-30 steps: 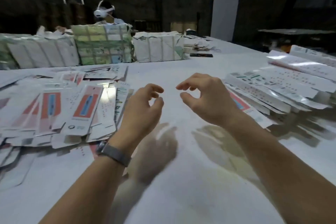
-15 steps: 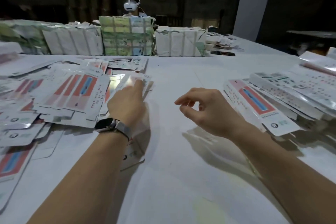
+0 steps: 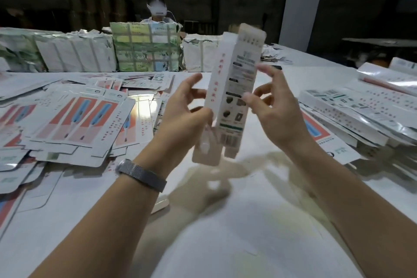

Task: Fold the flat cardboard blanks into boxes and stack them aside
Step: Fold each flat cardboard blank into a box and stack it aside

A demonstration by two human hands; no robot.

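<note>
Tall white printed cardboard box [image 3: 232, 97] up in air between both hands. Left hand [image 3: 182, 115] fingers pinch its left edge. Right hand [image 3: 273, 113] fingers curl round right side. Flat red-and-white cardboard blanks [image 3: 74, 119] left of fingers on white bench [image 3: 225, 232].

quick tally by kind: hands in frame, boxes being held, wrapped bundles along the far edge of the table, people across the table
hands: 2, left hand and right hand
held box: 1, box upright between both hands
wrapped bundles: about 4, e.g. green-printed bundle; edges on the far left are unclear
person opposite: 1
total: about 8
</note>
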